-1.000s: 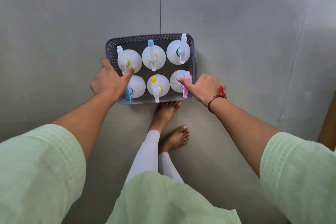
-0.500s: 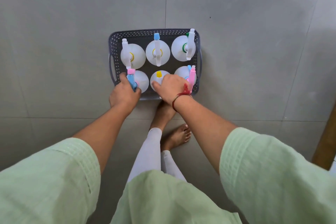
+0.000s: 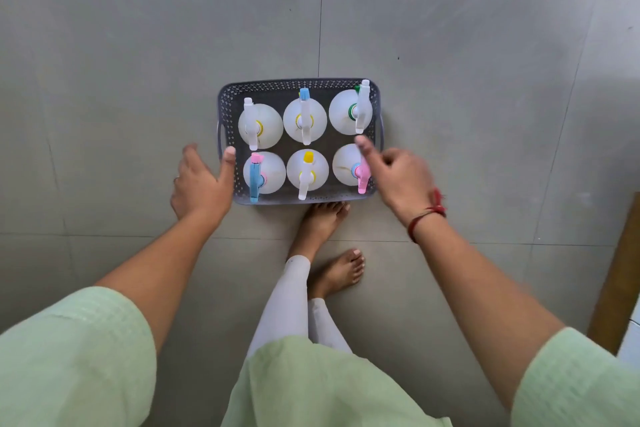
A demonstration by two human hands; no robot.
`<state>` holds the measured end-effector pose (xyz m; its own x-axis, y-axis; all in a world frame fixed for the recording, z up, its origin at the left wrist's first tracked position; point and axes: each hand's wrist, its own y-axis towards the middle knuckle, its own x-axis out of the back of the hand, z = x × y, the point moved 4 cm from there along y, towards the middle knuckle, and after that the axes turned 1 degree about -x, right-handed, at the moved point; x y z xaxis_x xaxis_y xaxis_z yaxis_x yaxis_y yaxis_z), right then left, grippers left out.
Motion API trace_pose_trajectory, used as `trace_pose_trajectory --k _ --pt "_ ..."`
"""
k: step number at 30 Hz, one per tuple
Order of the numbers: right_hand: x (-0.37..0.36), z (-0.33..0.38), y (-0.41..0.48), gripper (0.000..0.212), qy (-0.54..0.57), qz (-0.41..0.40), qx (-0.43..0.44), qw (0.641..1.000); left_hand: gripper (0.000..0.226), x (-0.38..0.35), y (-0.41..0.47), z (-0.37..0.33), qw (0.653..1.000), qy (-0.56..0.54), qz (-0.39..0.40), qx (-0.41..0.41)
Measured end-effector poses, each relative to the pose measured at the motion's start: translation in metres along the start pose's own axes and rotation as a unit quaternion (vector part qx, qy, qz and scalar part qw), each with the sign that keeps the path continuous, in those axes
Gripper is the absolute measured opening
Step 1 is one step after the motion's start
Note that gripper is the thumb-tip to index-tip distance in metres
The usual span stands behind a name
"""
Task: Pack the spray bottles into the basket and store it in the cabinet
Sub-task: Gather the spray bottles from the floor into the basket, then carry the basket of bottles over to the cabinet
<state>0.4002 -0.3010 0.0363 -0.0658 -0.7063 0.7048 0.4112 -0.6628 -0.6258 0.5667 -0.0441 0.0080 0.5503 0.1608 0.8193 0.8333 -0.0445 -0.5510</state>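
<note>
A grey perforated basket (image 3: 300, 84) stands on the tiled floor, holding several white spray bottles in two rows. The near-left bottle (image 3: 273, 172) has a blue and pink trigger. The near-right bottle (image 3: 346, 163) has a pink trigger. My left hand (image 3: 201, 184) is spread beside the basket's left wall, thumb at the rim, holding nothing. My right hand (image 3: 394, 170) hovers blurred over the basket's near-right corner, fingers loosely bent, thumb extended, holding nothing.
My bare feet (image 3: 325, 218) stand right against the basket's near edge. A brown wooden edge (image 3: 616, 274) rises at the right. Grey floor tiles (image 3: 138, 62) surround the basket on all sides.
Both hands have left the near-row bottle triggers and moved outward, the left to the basket's left side, the right to its right corner. The camera has risen a little.
</note>
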Motion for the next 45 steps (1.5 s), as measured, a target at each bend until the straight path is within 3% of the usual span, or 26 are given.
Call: trace_pose_trajectory --k 3,5,8,10,15,18,23,28,33,45 --pt "0.004 -0.037 0.028 0.057 0.087 -0.061 -0.035 0.994 0.067 -0.012 0.031 0.007 0.998 -0.028 0.001 0.057" --pt "-0.012 -0.062 0.054 0.034 0.096 -0.043 -0.059 0.993 0.067 -0.027 0.052 0.012 0.995 -0.042 0.017 0.085" --pt "-0.043 -0.085 0.083 0.055 0.086 0.05 -0.11 0.989 0.069 -0.054 0.077 0.017 0.987 -0.078 0.043 0.135" --pt "-0.059 -0.09 0.1 0.057 0.085 0.081 -0.104 0.988 0.064 -0.075 0.091 0.018 0.978 -0.121 0.071 0.157" --pt "-0.073 -0.078 0.125 0.014 0.006 0.064 -0.015 0.998 0.031 -0.095 0.109 0.021 0.993 -0.058 0.059 0.085" --pt "-0.075 -0.071 0.124 0.018 -0.036 0.057 0.025 0.997 0.026 -0.09 0.109 0.021 0.997 -0.016 0.038 0.067" --pt "-0.063 -0.072 0.103 0.026 -0.061 0.059 0.014 0.996 0.028 -0.076 0.091 0.014 0.997 0.016 0.053 0.055" --pt "-0.028 -0.075 0.061 0.029 -0.035 0.05 -0.001 0.998 0.029 -0.042 0.052 -0.002 0.996 0.018 0.063 0.062" --pt "0.026 -0.081 0.007 0.024 -0.002 0.056 -0.045 0.997 0.029 0.015 0.004 -0.036 0.995 0.052 0.088 0.019" --pt "0.233 -0.067 -0.151 0.024 0.086 -0.018 -0.153 0.984 0.028 0.189 -0.128 -0.179 0.983 0.098 0.105 -0.113"
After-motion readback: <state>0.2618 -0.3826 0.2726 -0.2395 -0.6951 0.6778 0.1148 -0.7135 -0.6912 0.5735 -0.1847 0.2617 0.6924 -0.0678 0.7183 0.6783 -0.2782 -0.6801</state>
